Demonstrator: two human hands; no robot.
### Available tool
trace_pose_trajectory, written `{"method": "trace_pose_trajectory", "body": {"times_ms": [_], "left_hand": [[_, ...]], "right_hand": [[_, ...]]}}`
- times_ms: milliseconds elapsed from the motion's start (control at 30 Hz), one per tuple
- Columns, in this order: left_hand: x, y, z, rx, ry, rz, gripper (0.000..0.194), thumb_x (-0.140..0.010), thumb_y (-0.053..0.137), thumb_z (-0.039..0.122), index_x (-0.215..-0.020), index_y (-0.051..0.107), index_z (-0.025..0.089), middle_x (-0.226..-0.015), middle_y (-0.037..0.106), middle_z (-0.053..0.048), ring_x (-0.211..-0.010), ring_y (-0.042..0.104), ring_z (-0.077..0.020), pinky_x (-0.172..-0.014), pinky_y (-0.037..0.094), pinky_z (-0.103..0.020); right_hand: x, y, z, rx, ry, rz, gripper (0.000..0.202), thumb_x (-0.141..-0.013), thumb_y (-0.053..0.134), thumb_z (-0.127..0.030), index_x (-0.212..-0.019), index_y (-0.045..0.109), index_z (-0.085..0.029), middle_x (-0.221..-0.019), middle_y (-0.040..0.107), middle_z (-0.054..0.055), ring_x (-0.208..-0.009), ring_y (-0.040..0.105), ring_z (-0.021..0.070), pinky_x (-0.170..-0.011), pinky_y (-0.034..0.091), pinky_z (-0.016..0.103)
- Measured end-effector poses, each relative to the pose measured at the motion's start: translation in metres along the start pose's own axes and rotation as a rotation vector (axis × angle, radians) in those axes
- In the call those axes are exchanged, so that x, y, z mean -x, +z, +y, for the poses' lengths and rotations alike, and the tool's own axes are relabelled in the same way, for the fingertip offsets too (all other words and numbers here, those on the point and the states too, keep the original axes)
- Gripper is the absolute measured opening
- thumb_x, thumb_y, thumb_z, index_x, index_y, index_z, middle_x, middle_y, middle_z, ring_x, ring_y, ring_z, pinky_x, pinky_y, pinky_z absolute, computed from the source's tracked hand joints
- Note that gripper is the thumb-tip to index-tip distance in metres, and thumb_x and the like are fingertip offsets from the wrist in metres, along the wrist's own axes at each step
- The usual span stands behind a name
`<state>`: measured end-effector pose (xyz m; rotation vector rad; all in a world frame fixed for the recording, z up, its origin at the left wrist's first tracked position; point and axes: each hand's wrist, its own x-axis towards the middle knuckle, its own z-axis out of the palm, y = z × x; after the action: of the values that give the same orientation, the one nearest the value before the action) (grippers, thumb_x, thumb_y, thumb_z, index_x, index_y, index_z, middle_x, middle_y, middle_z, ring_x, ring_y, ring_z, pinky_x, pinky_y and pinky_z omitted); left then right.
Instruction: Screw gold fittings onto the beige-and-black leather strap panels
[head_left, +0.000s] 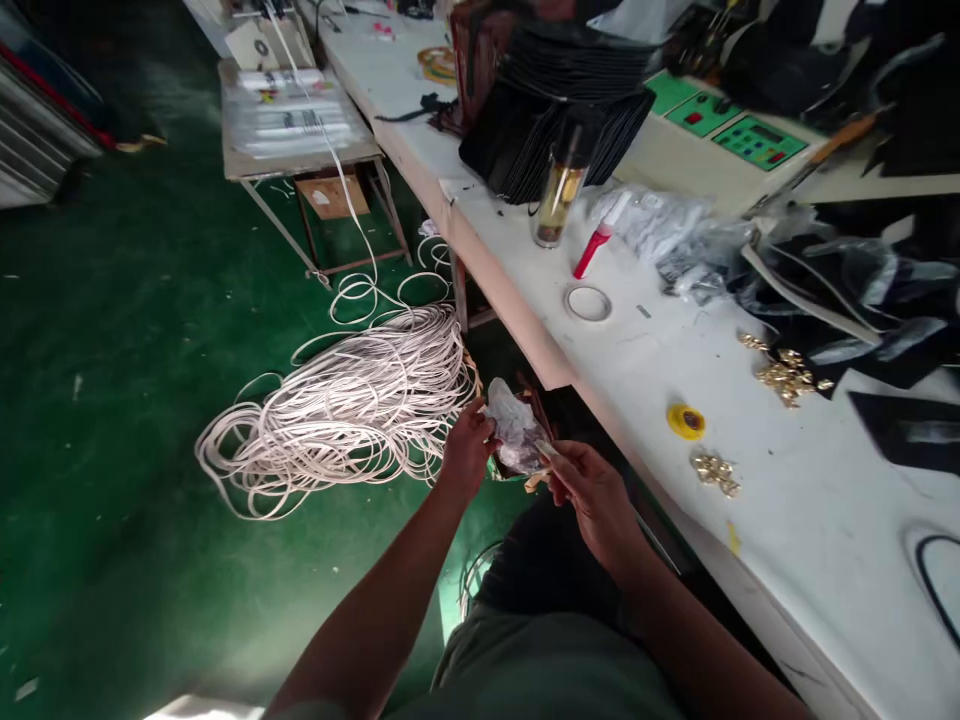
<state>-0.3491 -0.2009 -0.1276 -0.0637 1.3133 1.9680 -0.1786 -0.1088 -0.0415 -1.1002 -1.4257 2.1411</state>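
A crumpled clear plastic bag (514,425) is stretched between my two hands, beside the table edge and above the floor. My left hand (470,440) pinches the bag's left side, with its fingers closed. On the right, my right hand (589,485) has thumb and fingers pressed together on a small pale strip at the bag's lower right edge; whether the strip is part of the bag is unclear. Behind the bag, a container with dark and brown contents is partly hidden.
A large heap of white cord (360,400) lies on the green floor (150,400) at left. The white table (645,380) holds a yellow tape roll (685,421), gold metal pieces (716,472), a white ring (587,303), a bottle (561,190) and a red-and-white tube (592,250).
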Motion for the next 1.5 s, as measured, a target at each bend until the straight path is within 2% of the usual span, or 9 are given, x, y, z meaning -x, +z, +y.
{"method": "trace_pose_trajectory", "body": {"times_ms": [167,333,600,733,900,1033,1200,1300,1500], "left_hand": [[0.061,0.032,0.023,0.146,-0.01,-0.202,0.05,-0.071,0.09,0.031,-0.118,0.074,0.025,-0.114,0.072,-0.003,-0.089,0.069,-0.0143,-0.07,0.056,-0.024],[0.106,0.064,0.031,0.209,-0.009,-0.334,0.038,-0.074,0.092,0.034,-0.106,0.076,0.022,-0.109,0.076,-0.004,-0.093,0.071,-0.017,-0.083,0.059,-0.029],[0.15,0.096,0.024,0.169,-0.042,-0.375,0.046,-0.068,0.097,0.038,-0.105,0.076,0.02,-0.108,0.077,-0.004,-0.097,0.072,-0.0183,-0.087,0.058,-0.028],[0.16,0.109,0.021,0.087,-0.035,-0.324,0.041,-0.066,0.098,0.035,-0.094,0.076,0.016,-0.093,0.076,-0.003,-0.082,0.069,-0.0133,-0.078,0.056,-0.024],[0.158,0.127,0.001,0.029,0.011,-0.227,0.037,-0.066,0.096,0.032,-0.09,0.074,0.014,-0.082,0.073,-0.003,-0.07,0.067,-0.0129,-0.069,0.053,-0.025],[0.124,0.136,-0.001,0.046,0.06,-0.124,0.033,-0.069,0.093,0.028,-0.091,0.072,0.015,-0.085,0.075,-0.003,-0.074,0.07,-0.0146,-0.073,0.055,-0.026],[0.084,0.129,0.031,0.063,0.109,-0.066,0.026,-0.076,0.088,0.017,-0.096,0.071,0.018,-0.092,0.077,-0.001,-0.081,0.072,-0.0123,-0.075,0.056,-0.023],[0.1,0.125,0.038,0.033,0.059,-0.133,0.031,-0.074,0.091,0.018,-0.098,0.072,0.016,-0.095,0.078,-0.004,-0.083,0.073,-0.0155,-0.075,0.058,-0.026],[0.157,0.139,0.022,0.083,-0.064,-0.316,0.037,-0.071,0.097,0.032,-0.097,0.075,0.017,-0.094,0.077,-0.004,-0.083,0.071,-0.0162,-0.073,0.058,-0.027]], "right_hand": [[0.037,0.007,-0.026,0.039,-0.187,0.055,0.04,-0.085,0.08,-0.054,-0.104,0.073,-0.02,-0.086,0.072,0.003,-0.069,0.057,0.0151,-0.06,0.045,0.028],[0.075,-0.004,-0.03,0.019,-0.285,0.08,0.035,-0.086,0.08,-0.052,-0.1,0.073,-0.021,-0.08,0.069,0.002,-0.07,0.059,0.0161,-0.062,0.046,0.029],[0.095,-0.03,-0.017,0.151,-0.444,0.145,0.029,-0.091,0.074,-0.049,-0.099,0.074,-0.021,-0.084,0.07,0.003,-0.071,0.059,0.0169,-0.067,0.049,0.031],[0.099,-0.039,-0.01,0.326,-0.554,0.166,0.023,-0.094,0.069,-0.043,-0.097,0.075,-0.021,-0.085,0.072,0.004,-0.071,0.063,0.017,-0.069,0.051,0.029],[0.097,-0.046,-0.007,0.431,-0.616,0.207,0.018,-0.094,0.067,-0.036,-0.094,0.073,-0.019,-0.081,0.071,0.003,-0.07,0.063,0.0161,-0.068,0.051,0.028],[0.109,-0.045,-0.003,0.428,-0.547,0.206,0.018,-0.093,0.068,-0.036,-0.089,0.073,-0.019,-0.071,0.067,0.001,-0.061,0.058,0.0135,-0.06,0.046,0.026],[0.13,-0.05,-0.015,0.248,-0.442,0.181,0.024,-0.093,0.071,-0.043,-0.094,0.075,-0.019,-0.069,0.067,0.0,-0.06,0.057,0.0128,-0.058,0.045,0.025],[0.126,-0.061,-0.034,-0.023,-0.37,0.221,0.033,-0.089,0.075,-0.051,-0.096,0.072,-0.018,-0.077,0.071,0.002,-0.06,0.058,0.0121,-0.058,0.047,0.025],[0.117,-0.066,-0.045,-0.209,-0.322,0.048,0.036,-0.088,0.078,-0.051,-0.099,0.069,-0.018,-0.08,0.072,0.001,-0.055,0.056,0.0096,-0.054,0.045,0.025]]}}
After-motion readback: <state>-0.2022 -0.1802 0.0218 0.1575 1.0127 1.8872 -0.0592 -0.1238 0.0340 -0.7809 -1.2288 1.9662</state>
